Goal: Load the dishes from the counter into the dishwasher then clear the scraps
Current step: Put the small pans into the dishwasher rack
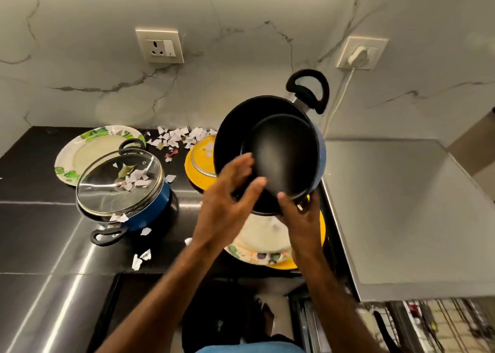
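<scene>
I hold a black, blue-sided pot tilted up above the counter, its black loop handle pointing away. My left hand grips its near rim from the left; my right hand grips the near rim from below right. Under it lie a floral plate on a yellow plate, and farther back a yellow lid-like dish. To the left stands a second blue pot with a glass lid, and behind it a leaf-patterned plate. Paper scraps litter the counter.
The black counter runs left; a steel dishwasher top is at the right. The dishwasher rack shows at the bottom right. Two wall sockets, one with a plugged charger, sit on the marble backsplash.
</scene>
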A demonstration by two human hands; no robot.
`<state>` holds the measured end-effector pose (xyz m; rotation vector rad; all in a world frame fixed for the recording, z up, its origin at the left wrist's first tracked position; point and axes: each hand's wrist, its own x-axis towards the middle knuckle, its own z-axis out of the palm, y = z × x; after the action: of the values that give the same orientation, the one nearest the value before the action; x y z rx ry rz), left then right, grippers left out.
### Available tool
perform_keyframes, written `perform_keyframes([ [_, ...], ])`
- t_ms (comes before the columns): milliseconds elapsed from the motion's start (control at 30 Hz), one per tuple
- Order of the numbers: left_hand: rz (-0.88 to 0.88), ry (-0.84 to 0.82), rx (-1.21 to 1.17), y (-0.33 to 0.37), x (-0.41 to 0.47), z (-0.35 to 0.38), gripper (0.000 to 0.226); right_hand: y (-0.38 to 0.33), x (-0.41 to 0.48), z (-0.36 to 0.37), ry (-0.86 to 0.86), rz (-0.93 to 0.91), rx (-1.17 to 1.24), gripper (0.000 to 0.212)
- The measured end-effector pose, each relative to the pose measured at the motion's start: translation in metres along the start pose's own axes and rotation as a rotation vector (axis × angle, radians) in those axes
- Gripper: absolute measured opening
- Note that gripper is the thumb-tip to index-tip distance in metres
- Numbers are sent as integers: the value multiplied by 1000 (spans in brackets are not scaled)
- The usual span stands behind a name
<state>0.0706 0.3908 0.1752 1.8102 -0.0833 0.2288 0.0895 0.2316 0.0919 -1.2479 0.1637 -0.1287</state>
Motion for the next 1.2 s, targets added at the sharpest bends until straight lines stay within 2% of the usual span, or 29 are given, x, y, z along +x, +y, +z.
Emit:
perform_keyframes([
  [67,-53,-244,-77,18,-9,20,64,-2,-21,6,18,-68,-78,80],
  [100,-49,-306,-48,23,-12,28,65,-3,-32,8,22,-100,-99,83],
  [167,-31,-270,61,29,-15,43,54,-4,-53,11,14,-129,-120,89],
  [233,-31,-126,122,31,-17,48,32,0,-69,7,-33,-92,-143,96],
  [267,-48,-77,102,31,-21,49,24,0,-76,1,-80,-63,-143,100],
  [333,-117,-59,-53,26,-30,44,20,-1,-86,-17,-174,-27,-167,108],
  [400,-196,-99,-289,24,-40,35,27,-5,-95,-33,-187,-2,-207,98],
  [533,-336,-174,-693,30,-59,22,34,-6,-114,-57,-175,162,-224,56],
  [633,-431,-189,-855,31,-69,19,35,-9,-129,-74,-184,240,-252,46],
  [733,-482,-216,-932,32,-83,25,36,-12,-141,-95,-197,308,-323,42],
  [867,-499,-249,-946,42,-109,52,34,-16,-154,-128,-136,290,-387,19],
  [1033,-516,-279,-992,64,-152,104,37,-21,-178,-188,-62,201,-397,22],
  [1200,-519,-336,-931,82,-202,157,39,-22,-206,-257,-26,169,-389,14],
])
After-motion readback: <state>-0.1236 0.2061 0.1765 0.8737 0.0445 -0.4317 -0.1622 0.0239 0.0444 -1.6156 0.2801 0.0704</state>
